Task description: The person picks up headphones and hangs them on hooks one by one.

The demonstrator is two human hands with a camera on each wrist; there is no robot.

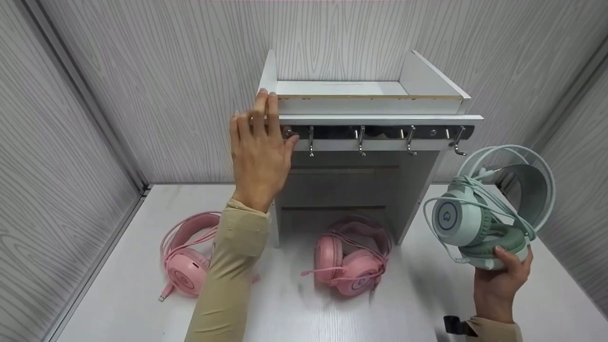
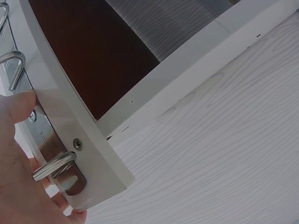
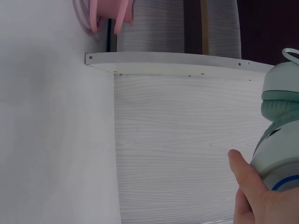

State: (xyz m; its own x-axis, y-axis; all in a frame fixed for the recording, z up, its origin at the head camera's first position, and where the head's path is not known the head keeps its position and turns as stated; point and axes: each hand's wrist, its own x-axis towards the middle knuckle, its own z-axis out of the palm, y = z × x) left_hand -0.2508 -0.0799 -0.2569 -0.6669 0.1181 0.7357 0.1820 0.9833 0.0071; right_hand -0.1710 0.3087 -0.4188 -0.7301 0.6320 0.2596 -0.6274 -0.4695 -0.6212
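Note:
A white shelf unit (image 1: 380, 105) carries a dark metal strip (image 1: 387, 133) with several silver hooks along its front. At the unit's left end my left hand (image 1: 261, 156) grips the hook board, fingers reaching over the top and thumb against the strip. In the left wrist view that thumb (image 2: 22, 106) lies between two hooks. On the right, my right hand (image 1: 502, 285) holds mint-green headphones (image 1: 463, 218) by the lower ear cup, their cable looped around them. The headband tilts up to the right, beside the rightmost hook (image 1: 458, 141). The right wrist view cuts off part of the headphones.
Pink headphones (image 1: 186, 273) lie on the white table (image 1: 123, 266) left of the unit, partly behind my left sleeve. A second pink pair (image 1: 358, 273) lies under the unit's open front, between its side panels. Wood-grain walls (image 1: 156, 95) close in the back and both sides.

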